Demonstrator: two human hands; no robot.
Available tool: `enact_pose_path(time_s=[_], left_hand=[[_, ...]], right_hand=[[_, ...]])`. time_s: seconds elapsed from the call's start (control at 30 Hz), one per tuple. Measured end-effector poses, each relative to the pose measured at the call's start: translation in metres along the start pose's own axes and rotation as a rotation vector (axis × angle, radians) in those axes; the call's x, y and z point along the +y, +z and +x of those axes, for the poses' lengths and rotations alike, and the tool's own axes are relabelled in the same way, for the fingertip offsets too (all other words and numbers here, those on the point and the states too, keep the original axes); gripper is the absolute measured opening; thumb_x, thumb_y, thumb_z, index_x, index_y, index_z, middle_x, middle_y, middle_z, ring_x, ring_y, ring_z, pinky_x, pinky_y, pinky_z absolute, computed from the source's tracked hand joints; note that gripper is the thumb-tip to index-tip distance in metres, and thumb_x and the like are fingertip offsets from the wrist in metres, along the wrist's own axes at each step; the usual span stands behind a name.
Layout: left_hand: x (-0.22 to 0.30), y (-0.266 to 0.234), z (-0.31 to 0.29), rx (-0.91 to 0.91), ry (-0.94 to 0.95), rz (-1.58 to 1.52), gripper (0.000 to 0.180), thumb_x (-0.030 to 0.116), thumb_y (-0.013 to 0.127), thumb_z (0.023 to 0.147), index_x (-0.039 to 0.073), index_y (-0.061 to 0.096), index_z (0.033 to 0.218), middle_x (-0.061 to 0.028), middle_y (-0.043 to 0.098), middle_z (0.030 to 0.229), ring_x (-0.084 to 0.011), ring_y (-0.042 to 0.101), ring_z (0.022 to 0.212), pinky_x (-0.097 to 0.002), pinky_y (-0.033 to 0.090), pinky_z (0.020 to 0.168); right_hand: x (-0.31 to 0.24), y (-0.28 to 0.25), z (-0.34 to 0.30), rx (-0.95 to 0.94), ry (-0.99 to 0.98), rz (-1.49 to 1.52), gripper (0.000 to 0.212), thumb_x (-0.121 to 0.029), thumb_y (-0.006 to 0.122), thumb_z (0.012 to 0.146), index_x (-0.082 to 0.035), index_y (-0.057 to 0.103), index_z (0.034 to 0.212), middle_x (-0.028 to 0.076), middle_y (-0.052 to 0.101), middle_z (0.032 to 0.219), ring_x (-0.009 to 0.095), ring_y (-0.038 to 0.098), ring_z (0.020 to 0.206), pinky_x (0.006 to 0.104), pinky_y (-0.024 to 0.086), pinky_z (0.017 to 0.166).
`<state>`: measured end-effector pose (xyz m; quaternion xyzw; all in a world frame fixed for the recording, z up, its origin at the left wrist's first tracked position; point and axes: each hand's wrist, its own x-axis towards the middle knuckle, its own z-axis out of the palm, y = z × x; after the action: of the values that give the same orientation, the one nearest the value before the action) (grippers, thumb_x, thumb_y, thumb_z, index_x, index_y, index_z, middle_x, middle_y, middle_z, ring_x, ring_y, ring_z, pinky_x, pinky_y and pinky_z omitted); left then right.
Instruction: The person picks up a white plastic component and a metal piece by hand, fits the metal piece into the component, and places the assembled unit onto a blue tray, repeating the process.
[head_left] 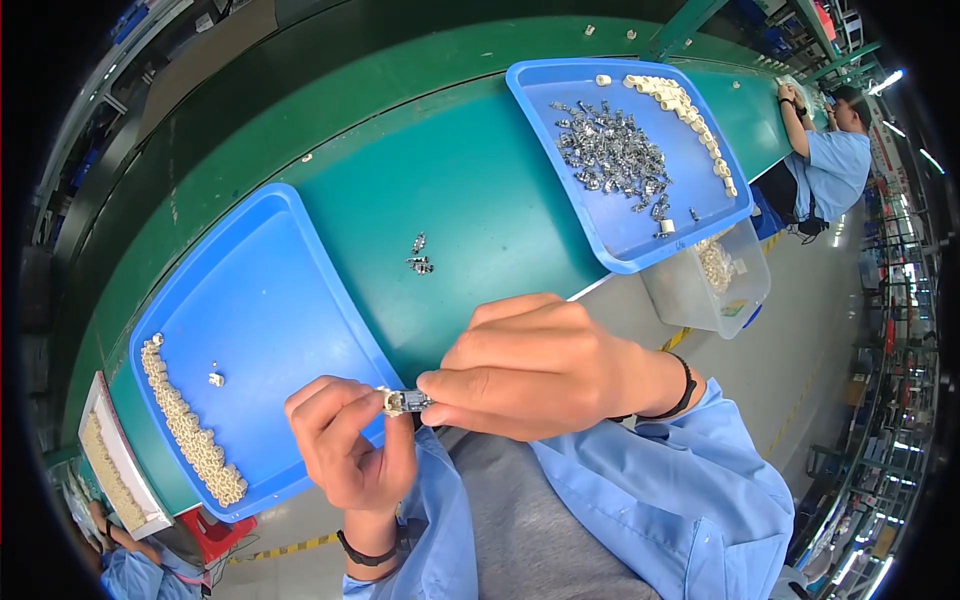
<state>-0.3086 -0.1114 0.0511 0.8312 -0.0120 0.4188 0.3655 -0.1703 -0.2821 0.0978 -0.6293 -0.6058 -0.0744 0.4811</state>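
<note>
- Green worktop (450, 180): carries 2 blue trays, well apart, with a few loose metal parts (420, 265) between them.
- Right tray (610, 215): holds a pile of small metal parts (610, 150); cream pieces (668, 93) line its far and right sides.
- Left tray (260, 290): cream pieces (190, 432) heaped along its left side; 1 small piece (217, 380) lies apart from them.
- Right hand (540, 365): grip together, thumb and fingers clamped on the right end of the held metal part.
- Left hand (350, 445): grip together, fingertips pinching the held cream piece near the left tray's edge.
- Held metal part (414, 400) and held cream piece (392, 402): end to end between the hands, touching; depth of engagement cannot be told.
- Finding: step in hand judged to be joining these 2; next move appears to call for straight alignment, a steady left grip and a measured push from the right until seated.
</note>
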Motion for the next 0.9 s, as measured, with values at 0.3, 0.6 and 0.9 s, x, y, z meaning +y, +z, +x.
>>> enact_pose_path(time_s=[0.3,0.6,0.9], left_hand=[[0.004,-0.001,0.004,-0.044,0.04,0.054,0.039,-0.008,0.078,0.071,0.004,0.066,0.105,-0.0112,0.063,0.098,-0.0293,0.06,0.086,-0.038,0.048,0.072],[0.007,-0.001,0.007,-0.077,0.047,0.035,0.038,-0.007,0.079,0.071,0.003,0.066,0.105,-0.0112,0.064,0.097,-0.0296,0.06,0.084,-0.0391,0.048,0.071],[0.004,0.001,0.005,-0.073,0.026,0.001,0.041,-0.006,0.079,0.071,0.003,0.065,0.108,-0.012,0.065,0.097,-0.0296,0.06,0.083,-0.039,0.048,0.07]], right_hand=[[0.0,-0.01,0.011,-0.121,-0.135,-0.159,0.024,-0.014,0.082,0.082,0.004,0.071,0.093,0.004,0.052,0.073,0.015,0.053,0.056,0.0297,0.041,0.05],[-0.007,-0.016,0.011,-0.142,-0.153,-0.224,0.022,-0.014,0.079,0.082,0.003,0.071,0.092,0.004,0.05,0.072,0.015,0.052,0.056,0.0292,0.041,0.051],[-0.005,-0.018,0.012,-0.088,-0.119,-0.102,0.016,-0.004,0.077,0.08,0.004,0.074,0.094,0.007,0.061,0.081,0.016,0.059,0.062,0.0296,0.047,0.056]])
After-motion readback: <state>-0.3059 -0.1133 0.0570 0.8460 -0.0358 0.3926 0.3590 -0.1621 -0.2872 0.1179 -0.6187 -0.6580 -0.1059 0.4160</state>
